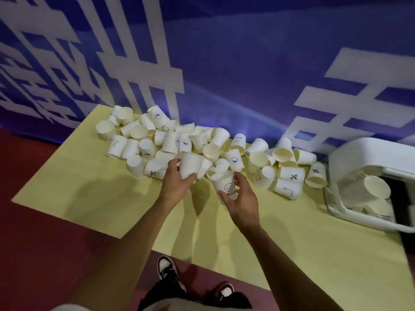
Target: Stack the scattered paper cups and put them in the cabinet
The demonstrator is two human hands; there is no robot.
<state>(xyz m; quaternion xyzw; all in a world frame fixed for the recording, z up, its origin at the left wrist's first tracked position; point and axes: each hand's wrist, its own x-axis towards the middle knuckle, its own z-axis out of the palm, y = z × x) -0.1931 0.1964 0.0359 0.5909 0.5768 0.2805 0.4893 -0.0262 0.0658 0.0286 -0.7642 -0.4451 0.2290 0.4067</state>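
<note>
Several white paper cups lie scattered in a heap along the far side of a pale yellow mat. My left hand grips a plain white cup upright, just above the mat at the heap's near edge. My right hand holds another cup, printed with a smiley face and letters, tilted a little and close beside the first. At the far right a white cabinet lies with its opening toward me, stacked cups inside it.
A blue backdrop with white shapes stands right behind the heap. Dark red floor surrounds the mat. My shoes stand at the mat's near edge. The cabinet's white frame juts out onto the mat.
</note>
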